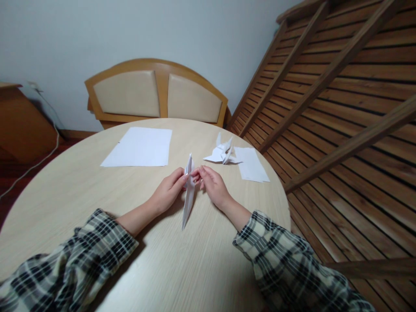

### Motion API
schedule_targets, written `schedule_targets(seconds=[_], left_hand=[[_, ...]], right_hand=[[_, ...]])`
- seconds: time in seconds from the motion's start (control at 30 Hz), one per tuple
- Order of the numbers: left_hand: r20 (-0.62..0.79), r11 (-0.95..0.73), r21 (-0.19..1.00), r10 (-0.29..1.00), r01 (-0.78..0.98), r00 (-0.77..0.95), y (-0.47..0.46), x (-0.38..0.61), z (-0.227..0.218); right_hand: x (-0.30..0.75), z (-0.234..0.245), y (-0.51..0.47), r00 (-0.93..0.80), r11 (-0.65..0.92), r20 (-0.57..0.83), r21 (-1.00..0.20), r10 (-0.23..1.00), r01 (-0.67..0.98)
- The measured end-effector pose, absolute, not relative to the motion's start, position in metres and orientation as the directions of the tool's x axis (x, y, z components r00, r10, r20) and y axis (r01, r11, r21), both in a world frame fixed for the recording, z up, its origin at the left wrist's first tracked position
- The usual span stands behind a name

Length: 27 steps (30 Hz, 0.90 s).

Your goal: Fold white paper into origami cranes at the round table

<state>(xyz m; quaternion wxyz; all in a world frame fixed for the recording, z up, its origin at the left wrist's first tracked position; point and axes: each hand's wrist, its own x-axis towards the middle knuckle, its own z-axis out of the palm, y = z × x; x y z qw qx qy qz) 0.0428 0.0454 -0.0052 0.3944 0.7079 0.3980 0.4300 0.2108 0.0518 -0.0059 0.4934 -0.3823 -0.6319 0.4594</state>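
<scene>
A white folded paper (pixel 189 201), narrow and pointed at both ends, stands on edge between my hands over the middle of the table. My left hand (pixel 170 187) pinches it from the left, thumb on the near side. From the right, my right hand (pixel 212 184) has its fingers curled in against the fold's upper part. Part of the right fingertips is hidden behind the paper. Beyond the right hand lies white origami (pixel 222 152) with several pointed flaps, apparently paper cranes.
White paper sheets (pixel 139 147) lie at the back left of the round table (pixel 65 186). Smaller paper pieces (pixel 252 165) rest near the right edge. Behind stands a wooden headboard (pixel 161 89); slatted wood (pixel 341 108) leans at the right. A cable (pixel 42 161) hangs on the left.
</scene>
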Motion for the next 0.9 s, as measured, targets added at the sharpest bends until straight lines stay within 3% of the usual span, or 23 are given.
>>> schedule_targets(seconds=[0.2,0.43,0.67,0.9], left_hand=[[0.271,-0.331,0.914,0.928,0.236,0.255,0.051,0.043,-0.009],[0.206,-0.215,0.976,0.958,0.024,0.201,0.055,0.044,-0.014],[0.045,-0.029,0.971,0.997,-0.237,0.062,0.061,0.043,-0.017],[-0.002,0.028,0.953,0.996,-0.301,0.086,0.063,0.042,-0.018]], right_hand=[[0.214,-0.005,0.053,-0.256,0.511,0.468,-0.849,0.846,0.137],[0.213,-0.003,0.048,-0.280,0.514,0.450,-0.826,0.848,0.232],[0.215,-0.012,0.052,-0.266,0.636,0.579,-0.725,0.771,0.264],[0.214,-0.017,0.051,-0.353,0.681,0.584,-0.646,0.731,0.343]])
